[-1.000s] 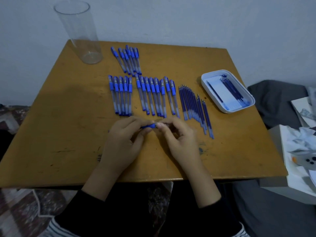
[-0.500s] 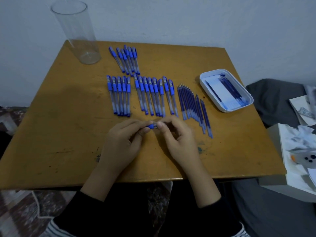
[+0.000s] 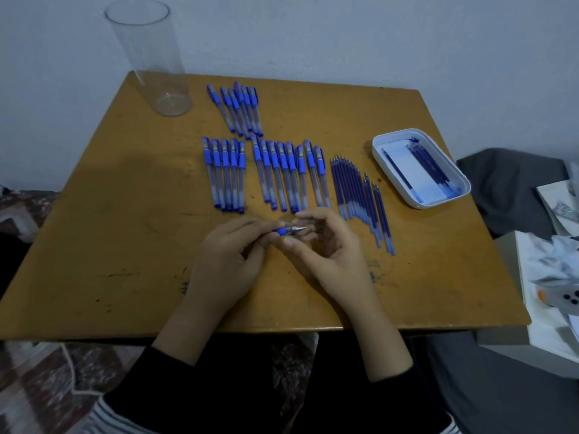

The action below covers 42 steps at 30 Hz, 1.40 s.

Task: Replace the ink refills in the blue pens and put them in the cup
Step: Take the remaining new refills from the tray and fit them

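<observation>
Hands meet near the front edge of the table [image 3: 125, 245]: left hand [image 3: 225, 264] grips blue pen [image 3: 283, 230] by the barrel; right hand [image 3: 332, 255] curls round its metal tip.

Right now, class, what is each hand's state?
Left hand: holding the blue pen.
Right hand: fingers curled near the pen tip; grip cannot be told.

One table [image 3: 125, 214] bears one cup [image 3: 150, 57] and one tray [image 3: 419, 204]. Capped pens lie in three groups: about six in the far group [image 3: 241, 111], five in the left row [image 3: 225, 173], and eight in the right row [image 3: 283, 173]. One more pen [image 3: 286, 230] is held by two hands, the left hand [image 3: 225, 261] and the right hand [image 3: 332, 255]. Loose refills [image 3: 354, 189] number about a dozen. The tray refills [image 3: 429, 167] overlap too much to count.
</observation>
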Motion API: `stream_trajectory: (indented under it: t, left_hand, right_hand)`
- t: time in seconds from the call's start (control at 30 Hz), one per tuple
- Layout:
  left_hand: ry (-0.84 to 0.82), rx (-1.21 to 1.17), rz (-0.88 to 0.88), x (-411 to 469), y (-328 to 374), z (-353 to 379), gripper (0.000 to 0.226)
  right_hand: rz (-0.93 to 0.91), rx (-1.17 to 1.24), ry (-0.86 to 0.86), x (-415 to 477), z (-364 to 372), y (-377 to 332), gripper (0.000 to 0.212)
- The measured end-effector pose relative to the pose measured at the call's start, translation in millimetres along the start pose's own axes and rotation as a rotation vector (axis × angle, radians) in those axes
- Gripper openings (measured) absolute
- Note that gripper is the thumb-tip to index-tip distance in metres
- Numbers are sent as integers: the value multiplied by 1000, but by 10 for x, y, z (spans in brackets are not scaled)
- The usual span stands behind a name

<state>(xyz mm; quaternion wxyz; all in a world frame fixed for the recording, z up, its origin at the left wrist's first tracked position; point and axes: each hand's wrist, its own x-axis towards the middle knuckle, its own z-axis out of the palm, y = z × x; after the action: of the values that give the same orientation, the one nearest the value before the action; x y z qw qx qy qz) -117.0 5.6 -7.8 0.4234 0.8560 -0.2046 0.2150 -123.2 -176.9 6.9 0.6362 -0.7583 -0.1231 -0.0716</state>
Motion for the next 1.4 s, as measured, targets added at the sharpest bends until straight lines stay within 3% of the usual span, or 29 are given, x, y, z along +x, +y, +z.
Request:
stream_trajectory:
  t: [0.13,0.37,0.57,0.97,1.1,1.23,1.4]
  left_hand:
    - [-13,-22,-6,5,-9,-13,22]
    - [18,-42,0,5,-22,6,19]
    - [4,-31,-11,3,-36,12,21]
    - [21,-61,-14,-6,1,4,26]
    - [35,-22,-35,3,-23,6,19]
    - [64,24,-64,5,-35,9,21]
    - [103,36,-107,10,-27,0,21]
  right_hand:
    - [18,-74,-10,-1,1,15,10]
    - [51,60,-15,14,-7,-29,24]
    - [47,-26,9,5,-6,1,11]
    - [18,55,35,5,-38,-44,23]
    - [87,63,150,-9,-45,-48,19]
    - [151,-41,288,-17,-93,-12,16]
    - [205,-267,248,18,-65,18,17]
